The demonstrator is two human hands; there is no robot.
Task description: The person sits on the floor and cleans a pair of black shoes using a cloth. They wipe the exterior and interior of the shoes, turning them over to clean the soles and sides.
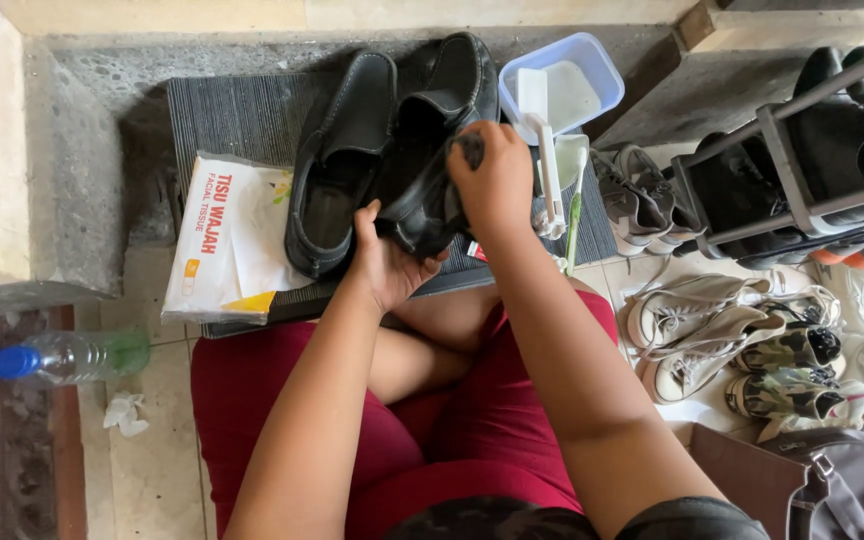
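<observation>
I sit cross-legged in red shorts on a tiled floor. My left hand (384, 262) grips the heel end of a black leather shoe (430, 150), holding it up over a grey mat (242, 115). My right hand (493, 180) is closed on a small dark cloth (470, 147) and presses it against the side of that shoe. The matching black shoe (337, 165) lies on the mat just to the left, opening up.
A white tissue pack (227, 240) lies on the mat's left. A blue tub (564, 85) with a white brush (544, 140) stands behind. Plastic bottle (67, 355) and crumpled tissue (127, 413) at left. Shoe rack (802, 170), several sneakers (712, 335) and a bag (832, 480) at right.
</observation>
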